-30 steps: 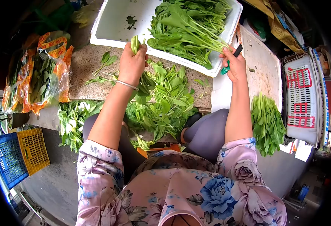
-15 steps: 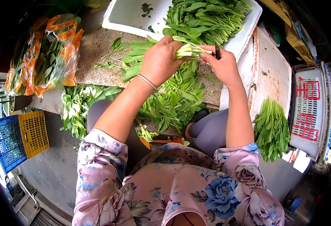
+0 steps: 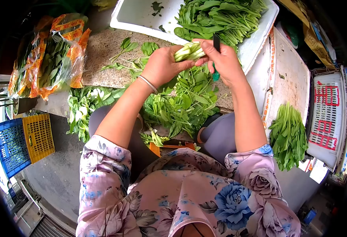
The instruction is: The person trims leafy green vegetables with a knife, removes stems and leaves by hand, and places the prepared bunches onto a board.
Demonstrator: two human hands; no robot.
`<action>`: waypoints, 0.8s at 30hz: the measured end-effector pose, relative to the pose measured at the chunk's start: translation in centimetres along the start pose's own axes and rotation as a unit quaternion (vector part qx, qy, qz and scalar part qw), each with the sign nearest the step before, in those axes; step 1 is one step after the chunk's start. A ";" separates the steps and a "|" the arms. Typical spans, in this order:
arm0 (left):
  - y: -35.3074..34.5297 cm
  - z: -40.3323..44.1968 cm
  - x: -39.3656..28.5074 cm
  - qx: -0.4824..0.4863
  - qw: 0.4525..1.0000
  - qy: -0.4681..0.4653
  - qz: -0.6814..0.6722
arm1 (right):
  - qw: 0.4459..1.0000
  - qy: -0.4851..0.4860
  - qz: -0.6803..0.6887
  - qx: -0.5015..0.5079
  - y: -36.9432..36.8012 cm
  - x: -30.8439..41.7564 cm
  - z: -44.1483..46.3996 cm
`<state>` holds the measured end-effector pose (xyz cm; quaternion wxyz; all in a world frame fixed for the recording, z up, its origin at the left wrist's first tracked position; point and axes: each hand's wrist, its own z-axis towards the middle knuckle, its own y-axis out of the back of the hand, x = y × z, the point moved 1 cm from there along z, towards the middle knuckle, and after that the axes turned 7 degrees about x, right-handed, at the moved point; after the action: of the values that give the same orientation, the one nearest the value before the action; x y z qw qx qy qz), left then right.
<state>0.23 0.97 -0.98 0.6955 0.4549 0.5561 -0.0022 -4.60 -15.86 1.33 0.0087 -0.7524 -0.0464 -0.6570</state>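
My left hand (image 3: 160, 65) is closed around a small bunch of leafy greens (image 3: 189, 51), its pale cut stem ends facing right. My right hand (image 3: 225, 63) is at those stem ends, its fingertips touching them. A small knife (image 3: 216, 42) is gripped in the right hand, its dark part sticking up above the fingers and a green part showing below the palm. Under both hands lies a loose heap of greens (image 3: 189, 100) on a speckled stone slab (image 3: 98, 65). Most of the bunch's leaves are hidden behind my left hand.
A white foam box (image 3: 141, 25) with neatly stacked greens (image 3: 221, 17) stands beyond the hands. Bagged greens (image 3: 49, 59) lie at left, above blue and yellow crates (image 3: 39, 136). At right are a foam lid (image 3: 288, 75), a bunch of greens (image 3: 287, 136) and a white basket (image 3: 324, 114).
My right hand has moved slightly left and turned, closing in on the stem ends; the knife's green part now shows. The bunch has shifted a little left and tilted.
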 end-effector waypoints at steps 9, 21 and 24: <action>1.7 -0.9 1.0 0.048 0.949 0.036 -0.309 | 0.999 0.001 0.010 0.047 -1.2 0.2 -0.6; 2.1 -1.2 1.8 0.112 0.957 0.013 -0.269 | 0.992 0.124 -0.027 0.024 -3.1 -1.3 0.2; 2.3 -1.4 1.4 0.119 0.954 0.016 -0.276 | 0.986 0.151 -0.066 -0.007 -2.8 -1.5 0.3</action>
<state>0.91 3.92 -0.56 0.6002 0.3630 0.6664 -0.2528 -4.76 -13.10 -0.36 -0.0327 -0.6400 -0.0896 -0.7624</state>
